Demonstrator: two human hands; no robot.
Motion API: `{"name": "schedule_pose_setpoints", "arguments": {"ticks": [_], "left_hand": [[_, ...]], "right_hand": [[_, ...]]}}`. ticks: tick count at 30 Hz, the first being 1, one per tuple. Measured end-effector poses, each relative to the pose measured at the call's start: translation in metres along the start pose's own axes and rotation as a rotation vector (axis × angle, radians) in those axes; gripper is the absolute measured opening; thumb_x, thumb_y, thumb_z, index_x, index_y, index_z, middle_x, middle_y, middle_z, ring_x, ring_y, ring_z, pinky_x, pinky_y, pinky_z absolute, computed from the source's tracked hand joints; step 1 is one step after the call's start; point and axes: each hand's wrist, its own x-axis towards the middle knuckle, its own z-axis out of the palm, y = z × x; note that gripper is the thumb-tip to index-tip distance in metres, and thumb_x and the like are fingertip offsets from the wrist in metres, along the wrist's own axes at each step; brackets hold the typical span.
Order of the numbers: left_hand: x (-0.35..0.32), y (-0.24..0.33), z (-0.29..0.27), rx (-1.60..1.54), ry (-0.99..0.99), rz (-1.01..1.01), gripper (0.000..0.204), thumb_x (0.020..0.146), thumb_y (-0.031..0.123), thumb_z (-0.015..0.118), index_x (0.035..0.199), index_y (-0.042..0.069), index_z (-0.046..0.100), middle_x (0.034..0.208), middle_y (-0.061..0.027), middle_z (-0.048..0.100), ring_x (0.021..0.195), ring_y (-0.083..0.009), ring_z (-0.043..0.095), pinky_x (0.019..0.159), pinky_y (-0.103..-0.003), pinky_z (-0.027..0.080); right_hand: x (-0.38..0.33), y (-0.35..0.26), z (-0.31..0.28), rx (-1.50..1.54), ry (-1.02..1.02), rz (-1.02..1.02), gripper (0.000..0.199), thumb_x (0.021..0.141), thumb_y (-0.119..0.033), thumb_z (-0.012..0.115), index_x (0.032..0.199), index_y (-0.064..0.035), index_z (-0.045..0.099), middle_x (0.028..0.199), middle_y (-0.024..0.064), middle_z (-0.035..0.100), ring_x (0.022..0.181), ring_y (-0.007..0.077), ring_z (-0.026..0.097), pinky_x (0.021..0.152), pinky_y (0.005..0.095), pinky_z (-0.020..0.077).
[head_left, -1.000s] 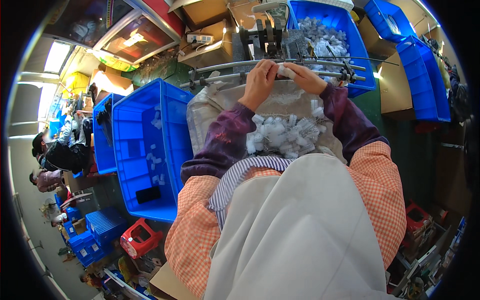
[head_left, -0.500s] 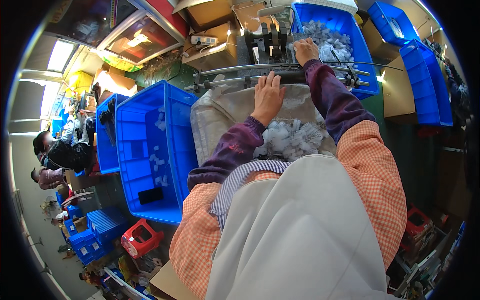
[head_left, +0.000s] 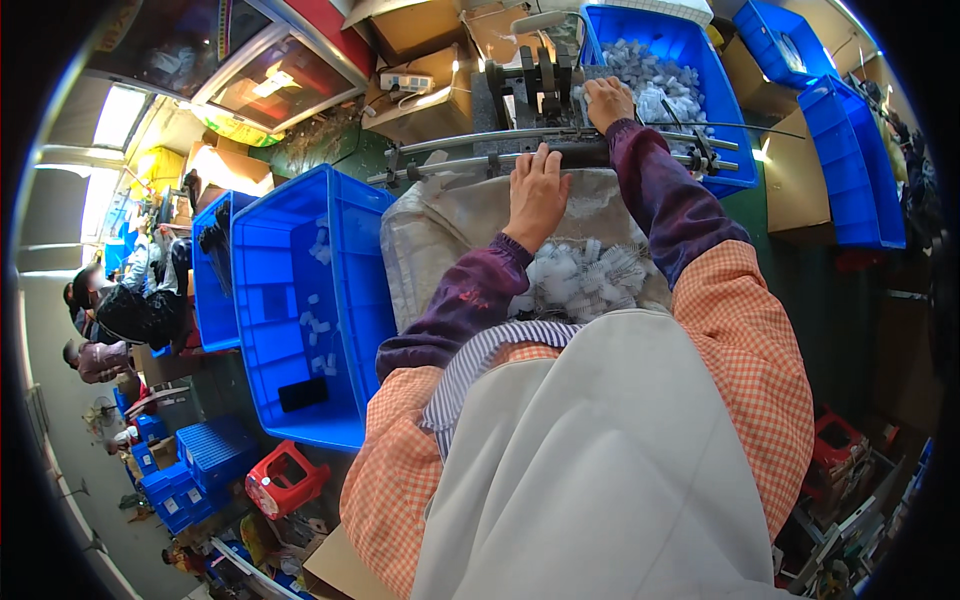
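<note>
My left hand (head_left: 538, 195) lies flat with its fingers stretched out, the fingertips at the metal rails (head_left: 490, 152) across the front of a small dark bench machine (head_left: 540, 88). My right hand (head_left: 608, 102) is farther forward, at the right side of the machine bed, its fingers bent down and close together; whatever they may hold is hidden. Between my forearms, a beige cloth (head_left: 435, 222) sags below the rails and carries a heap of translucent white, comb-like plastic pieces (head_left: 585, 275).
A large blue bin (head_left: 360, 270) at left holds a few white pieces and a black phone-like slab (head_left: 303, 394). Beyond my right hand, another blue bin (head_left: 725, 95) holds many whitish pieces. A thin dark rod (head_left: 755, 126) juts right. A red stool (head_left: 287, 478) stands lower left.
My right hand has shifted very slightly to the left along the machine bed. My left hand stays where it was, and the view has moved a little.
</note>
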Motion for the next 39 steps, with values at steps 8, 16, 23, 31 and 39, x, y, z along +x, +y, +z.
{"name": "schedule_pose_setpoints", "arguments": {"ticks": [8,16,23,31,39], "left_hand": [[0.0,0.001,0.0,-0.009,0.003,-0.003,0.035,0.079,0.02,0.059,0.109,0.003,0.051,0.119,-0.0163,0.05,0.105,-0.0332,0.045,0.089,-0.042,0.038],[0.0,0.0,0.001,-0.029,0.014,-0.002,0.035,0.078,0.019,0.06,0.108,0.004,0.052,0.118,-0.0158,0.051,0.104,-0.0327,0.046,0.088,-0.042,0.038],[0.0,-0.002,0.0,-0.032,0.003,0.018,0.036,0.077,0.021,0.061,0.109,0.005,0.053,0.119,-0.0145,0.051,0.105,-0.0314,0.045,0.088,-0.041,0.038],[-0.005,0.0,-0.004,-0.02,-0.015,0.007,0.038,0.077,0.023,0.061,0.11,0.005,0.052,0.122,-0.0148,0.049,0.106,-0.0314,0.044,0.089,-0.041,0.037],[-0.069,-0.048,-0.035,-0.017,-0.5,-0.285,0.035,0.078,0.03,0.06,0.104,0.006,0.056,0.103,-0.0186,0.057,0.095,-0.0359,0.054,0.079,-0.042,0.044]], "right_hand": [[-0.001,0.0,0.002,-0.008,0.014,-0.033,0.012,0.076,-0.014,0.054,0.087,-0.0125,0.059,0.091,0.0031,0.061,0.098,0.0238,0.051,0.083,0.0385,0.0379],[0.001,0.002,0.003,0.068,-0.012,0.05,0.015,0.077,-0.017,0.055,0.09,-0.0181,0.063,0.094,0.0025,0.062,0.1,0.0212,0.051,0.085,0.0378,0.034],[0.013,-0.008,-0.007,-0.107,-0.224,0.19,0.017,0.081,-0.026,0.053,0.092,-0.0231,0.064,0.096,-0.0026,0.064,0.102,0.017,0.051,0.089,0.0423,0.0289],[-0.011,-0.001,-0.022,-0.139,-0.165,0.301,0.026,0.08,-0.035,0.052,0.099,-0.0211,0.064,0.109,0.001,0.057,0.113,0.023,0.041,0.094,0.0469,0.0244],[-0.015,-0.013,-0.013,-0.091,-0.123,0.203,0.03,0.077,-0.035,0.053,0.095,-0.0144,0.065,0.105,0.0069,0.055,0.108,0.0269,0.04,0.092,0.0458,0.0247]]}}
